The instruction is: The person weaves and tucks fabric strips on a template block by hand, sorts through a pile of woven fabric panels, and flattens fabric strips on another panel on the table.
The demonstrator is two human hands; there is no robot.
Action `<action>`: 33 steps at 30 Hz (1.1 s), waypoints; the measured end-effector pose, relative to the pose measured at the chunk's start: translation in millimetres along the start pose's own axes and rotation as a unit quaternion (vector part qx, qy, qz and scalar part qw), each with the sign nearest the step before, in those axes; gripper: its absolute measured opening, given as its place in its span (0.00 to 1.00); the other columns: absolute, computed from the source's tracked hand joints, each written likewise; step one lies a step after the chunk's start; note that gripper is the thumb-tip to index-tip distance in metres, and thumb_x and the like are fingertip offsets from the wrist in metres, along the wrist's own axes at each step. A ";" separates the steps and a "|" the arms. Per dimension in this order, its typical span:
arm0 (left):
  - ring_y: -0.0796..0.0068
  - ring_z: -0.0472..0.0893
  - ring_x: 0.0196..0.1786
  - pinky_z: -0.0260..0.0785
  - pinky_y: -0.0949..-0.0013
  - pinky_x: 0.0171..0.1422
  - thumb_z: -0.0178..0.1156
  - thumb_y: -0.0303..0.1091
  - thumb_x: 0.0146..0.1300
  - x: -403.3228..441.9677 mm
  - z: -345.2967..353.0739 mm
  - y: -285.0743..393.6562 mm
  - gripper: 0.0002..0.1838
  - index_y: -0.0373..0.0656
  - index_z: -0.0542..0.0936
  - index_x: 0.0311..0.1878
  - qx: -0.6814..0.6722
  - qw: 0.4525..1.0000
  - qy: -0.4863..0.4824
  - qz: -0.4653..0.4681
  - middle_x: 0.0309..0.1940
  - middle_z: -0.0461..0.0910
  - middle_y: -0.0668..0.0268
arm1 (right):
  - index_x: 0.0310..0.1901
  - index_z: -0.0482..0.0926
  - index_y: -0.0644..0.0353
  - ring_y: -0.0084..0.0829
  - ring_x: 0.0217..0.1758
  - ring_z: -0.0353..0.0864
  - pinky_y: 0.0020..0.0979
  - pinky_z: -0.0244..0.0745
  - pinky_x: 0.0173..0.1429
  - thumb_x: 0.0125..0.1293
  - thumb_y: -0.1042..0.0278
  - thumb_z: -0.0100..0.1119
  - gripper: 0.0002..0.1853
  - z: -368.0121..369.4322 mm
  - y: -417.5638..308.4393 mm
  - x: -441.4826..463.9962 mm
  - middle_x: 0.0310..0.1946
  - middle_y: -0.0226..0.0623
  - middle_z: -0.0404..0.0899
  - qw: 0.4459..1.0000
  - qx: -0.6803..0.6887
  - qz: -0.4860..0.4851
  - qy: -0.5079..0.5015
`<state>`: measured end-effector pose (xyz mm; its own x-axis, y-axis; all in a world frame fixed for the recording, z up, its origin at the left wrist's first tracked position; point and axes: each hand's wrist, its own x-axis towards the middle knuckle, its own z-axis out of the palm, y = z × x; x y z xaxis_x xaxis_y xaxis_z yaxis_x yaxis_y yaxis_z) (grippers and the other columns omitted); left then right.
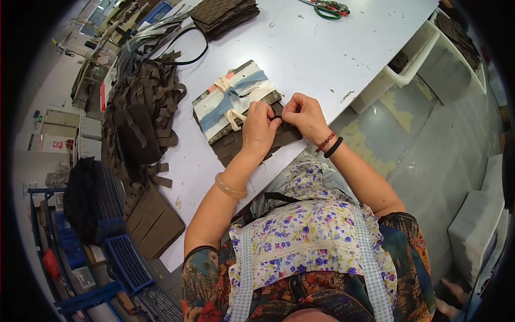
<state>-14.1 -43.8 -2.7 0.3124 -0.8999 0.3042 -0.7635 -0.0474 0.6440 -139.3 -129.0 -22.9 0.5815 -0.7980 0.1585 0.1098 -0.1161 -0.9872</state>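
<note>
A board (207,111) lies flat near the table edge, with a blue cloth band (216,114) and cream ties (234,119) knotted across its white face. Dark brown strips (228,152) form a partly woven piece along the board's near side. My left hand (259,130) is closed in a pinch over this piece, gripping a dark brown strip (277,118). Close beside it, my right hand (307,116) pinches the same area of strip between thumb and fingers. The exact fingertip hold is partly hidden.
A heap of loose brown strips (155,88) covers the table's left side, with a stack of brown pieces (155,222) below it. A woven brown piece (225,16) and green-handled scissors (327,12) lie farther back. White bins (399,72) stand at right.
</note>
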 end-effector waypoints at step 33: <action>0.71 0.71 0.25 0.68 0.68 0.32 0.60 0.20 0.48 -12.2 -0.8 5.6 0.13 0.40 0.69 0.37 0.014 0.998 0.051 0.039 0.35 0.66 0.63 | 0.33 0.81 0.55 0.37 0.58 0.66 0.37 0.64 0.62 0.44 0.75 0.67 0.11 -29.7 -11.7 9.2 0.57 0.31 0.71 0.933 -0.272 -0.197 -0.130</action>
<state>-21.8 -32.8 -2.2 0.3062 -0.8522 0.4242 -0.8027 0.0084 0.5963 -159.2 -152.5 -10.5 0.7661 -0.4682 0.4404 -0.0284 -0.7091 -0.7045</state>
